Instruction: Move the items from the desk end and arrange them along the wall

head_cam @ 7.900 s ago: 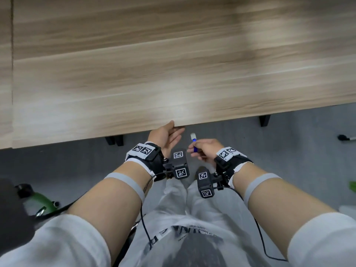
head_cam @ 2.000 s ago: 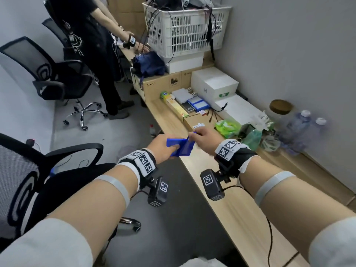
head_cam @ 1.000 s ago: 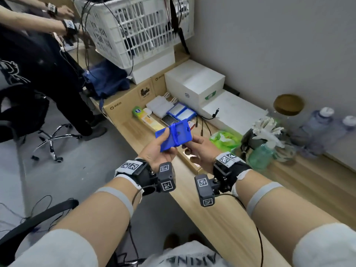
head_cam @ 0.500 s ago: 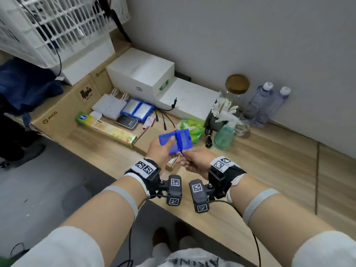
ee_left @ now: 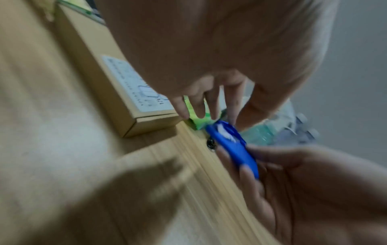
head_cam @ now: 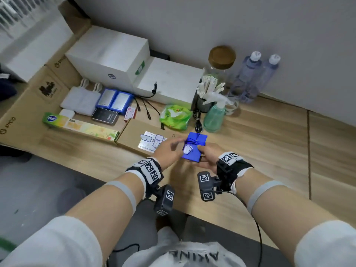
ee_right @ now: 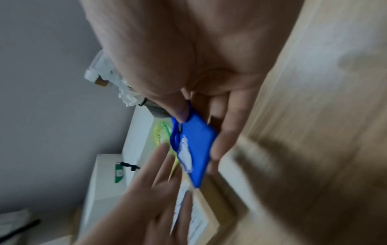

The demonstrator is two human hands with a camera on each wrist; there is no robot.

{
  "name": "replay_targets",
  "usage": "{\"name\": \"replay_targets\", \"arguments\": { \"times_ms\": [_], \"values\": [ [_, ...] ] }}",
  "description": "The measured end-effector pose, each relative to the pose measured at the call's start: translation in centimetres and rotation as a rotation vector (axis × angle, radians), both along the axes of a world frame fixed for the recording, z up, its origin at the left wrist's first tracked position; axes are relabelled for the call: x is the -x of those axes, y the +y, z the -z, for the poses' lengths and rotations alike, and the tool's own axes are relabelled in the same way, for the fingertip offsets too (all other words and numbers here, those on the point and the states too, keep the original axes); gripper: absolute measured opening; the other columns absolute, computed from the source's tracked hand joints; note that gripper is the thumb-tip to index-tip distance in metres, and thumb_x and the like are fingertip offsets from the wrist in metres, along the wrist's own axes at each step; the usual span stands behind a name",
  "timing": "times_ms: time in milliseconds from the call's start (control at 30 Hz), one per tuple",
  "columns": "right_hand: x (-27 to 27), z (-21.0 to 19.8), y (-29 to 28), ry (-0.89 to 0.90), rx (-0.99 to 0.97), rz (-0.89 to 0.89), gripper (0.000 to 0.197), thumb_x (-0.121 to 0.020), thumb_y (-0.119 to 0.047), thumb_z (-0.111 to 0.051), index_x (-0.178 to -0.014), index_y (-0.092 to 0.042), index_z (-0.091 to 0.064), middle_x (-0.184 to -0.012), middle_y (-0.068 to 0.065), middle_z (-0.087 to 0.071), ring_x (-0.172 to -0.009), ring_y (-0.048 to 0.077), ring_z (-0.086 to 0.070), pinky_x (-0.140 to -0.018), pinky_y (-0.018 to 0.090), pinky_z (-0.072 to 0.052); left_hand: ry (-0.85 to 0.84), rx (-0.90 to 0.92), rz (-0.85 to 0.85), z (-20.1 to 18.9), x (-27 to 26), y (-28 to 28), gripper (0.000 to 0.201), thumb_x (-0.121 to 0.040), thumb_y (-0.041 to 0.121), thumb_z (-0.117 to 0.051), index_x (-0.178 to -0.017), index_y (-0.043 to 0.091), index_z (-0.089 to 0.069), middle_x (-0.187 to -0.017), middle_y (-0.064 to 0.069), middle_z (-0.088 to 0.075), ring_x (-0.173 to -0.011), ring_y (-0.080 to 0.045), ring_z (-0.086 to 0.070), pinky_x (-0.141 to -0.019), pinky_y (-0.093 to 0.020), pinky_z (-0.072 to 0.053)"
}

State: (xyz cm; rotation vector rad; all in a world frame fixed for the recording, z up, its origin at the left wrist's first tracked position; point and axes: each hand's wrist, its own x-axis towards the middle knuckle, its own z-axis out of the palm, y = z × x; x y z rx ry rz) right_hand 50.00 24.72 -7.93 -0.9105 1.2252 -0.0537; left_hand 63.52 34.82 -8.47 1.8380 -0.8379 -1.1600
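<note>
A blue card holder [head_cam: 193, 149] with a white label hangs just above the wooden desk [head_cam: 265, 145], near its front edge. My right hand [head_cam: 207, 155] pinches it between thumb and fingers [ee_right: 222, 142]; the right wrist view shows the blue card holder [ee_right: 194, 149] tilted in that grip. My left hand [head_cam: 174, 146] is beside it on the left, fingers straight and spread, holding nothing. In the left wrist view the left fingers [ee_left: 209, 106] point down just above the blue card holder [ee_left: 232, 144]. Both wrist views are blurred.
A flat cardboard box [head_cam: 133, 135] lies just left of the hands. Behind are a green packet [head_cam: 175, 118], a green spray bottle [head_cam: 213, 116], a cork-lidded jar [head_cam: 221, 56] and two water bottles [head_cam: 250, 78] by the wall [head_cam: 212, 20]. White boxes [head_cam: 109, 56] and small devices fill the left.
The head view has swung down onto the desk. The card holder, open in both hands before, is now folded in the right hand alone and lower; the left hand has let go.
</note>
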Motion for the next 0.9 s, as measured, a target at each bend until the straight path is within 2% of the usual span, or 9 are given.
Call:
{"name": "replay_targets", "arguments": {
  "times_ms": [67, 133, 233, 300, 367, 467, 600, 733, 900],
  "values": [
    [-0.2, 1.2, -1.1, 0.104, 0.078, -0.072, 0.030, -0.100, -0.007, -0.042, -0.124, -0.003, -0.059, -0.115, 0.021, -0.067, -0.086, 0.033, -0.067, -0.083, 0.050, -0.057, -0.129, -0.089, -0.320, 0.9, -1.4, 0.7, 0.028, -0.084, 0.007, -0.061, -0.108, 0.019, -0.068, -0.123, -0.002, -0.062, -0.107, -0.015, -0.058, -0.095, -0.027, -0.046],
    [-0.5, 2.0, -1.9, 0.151, 0.090, -0.107, 0.024, -0.100, -0.011, -0.045, -0.119, -0.009, -0.059, -0.104, 0.017, -0.067, -0.073, 0.027, -0.065, -0.070, 0.042, -0.059, -0.255, -0.240, -0.619, 1.5, -3.2, 1.5, 0.024, -0.083, 0.011, -0.061, -0.106, 0.013, -0.059, -0.123, -0.016, -0.059, -0.099, -0.027, -0.060, -0.086, -0.031, -0.046],
    [-1.2, 3.1, -3.0, 0.201, 0.110, -0.149, 0.015, -0.095, -0.010, -0.051, -0.104, -0.011, -0.063, -0.090, 0.015, -0.068, -0.069, 0.028, -0.066, -0.070, 0.045, -0.061, -0.052, -0.638, -0.882, 2.7, -5.1, 2.9, 0.063, -0.078, 0.028, -0.063, -0.132, 0.006, -0.038, -0.131, -0.018, -0.055, -0.113, -0.037, -0.060, -0.095, -0.040, -0.048],
    [-1.8, 3.8, -3.3, 0.209, 0.102, -0.162, 0.014, -0.094, -0.007, -0.051, -0.100, -0.012, -0.063, -0.082, 0.012, -0.068, -0.067, 0.027, -0.066, -0.061, 0.041, -0.061, 0.203, -0.665, -0.878, 3.8, -5.5, 3.4, 0.067, -0.068, 0.038, -0.063, -0.127, 0.012, -0.046, -0.113, -0.015, -0.068, -0.094, -0.033, -0.073, -0.089, -0.050, -0.055],
    [-2.5, 4.1, -3.4, 0.192, 0.082, -0.160, 0.022, -0.093, -0.002, -0.047, -0.102, -0.015, -0.061, -0.084, 0.009, -0.068, -0.069, 0.027, -0.067, -0.052, 0.035, -0.059, 0.359, -0.541, -0.905, 4.7, -5.2, 3.3, 0.059, -0.073, 0.032, -0.068, -0.123, 0.009, -0.047, -0.101, -0.021, -0.071, -0.075, -0.037, -0.075, -0.073, -0.057, -0.059],
    [-3.1, 4.3, -3.5, 0.147, 0.076, -0.164, 0.029, -0.092, 0.002, -0.044, -0.105, -0.020, -0.058, -0.088, 0.007, -0.067, -0.076, 0.028, -0.068, -0.057, 0.034, -0.060, 0.410, -0.358, -0.941, 3.1, -3.8, 1.9, 0.044, -0.095, 0.016, -0.060, -0.126, 0.008, -0.030, -0.107, -0.024, -0.064, -0.077, -0.035, -0.073, -0.056, -0.047, -0.062],
    [-3.4, 4.1, -3.5, 0.094, 0.105, -0.209, 0.031, -0.092, 0.004, -0.048, -0.118, -0.012, -0.053, -0.113, 0.012, -0.063, -0.099, 0.030, -0.065, -0.065, 0.035, -0.062, 0.437, -0.284, -0.957, 2.6, -3.6, 1.4, 0.052, -0.097, 0.015, -0.057, -0.138, 0.007, -0.026, -0.120, -0.021, -0.062, -0.085, -0.031, -0.071, -0.079, -0.046, -0.061],
    [-3.2, 3.3, -3.2, 0.158, 0.290, -0.387, 0.022, -0.090, -0.001, -0.048, -0.106, -0.015, -0.053, -0.111, 0.016, -0.067, -0.098, 0.035, -0.067, -0.083, 0.050, -0.057, 0.332, -0.280, -1.014, 1.8, -4.2, 1.2, 0.048, -0.096, 0.021, -0.058, -0.134, 0.002, -0.035, -0.121, -0.019, -0.057, -0.081, -0.025, -0.065, -0.080, -0.044, -0.057],
    [-1.9, 1.2, -3.2, 0.267, 0.461, -0.450, 0.030, -0.092, -0.009, -0.051, -0.121, -0.017, -0.051, -0.092, 0.014, -0.060, -0.073, 0.026, -0.055, -0.059, 0.029, -0.044, 0.347, -0.202, -0.927, 0.0, -4.3, 1.5, 0.037, -0.095, 0.022, -0.052, -0.124, -0.001, -0.050, -0.100, -0.015, -0.061, -0.069, -0.021, -0.058, -0.066, -0.034, -0.051]
  ]
}}
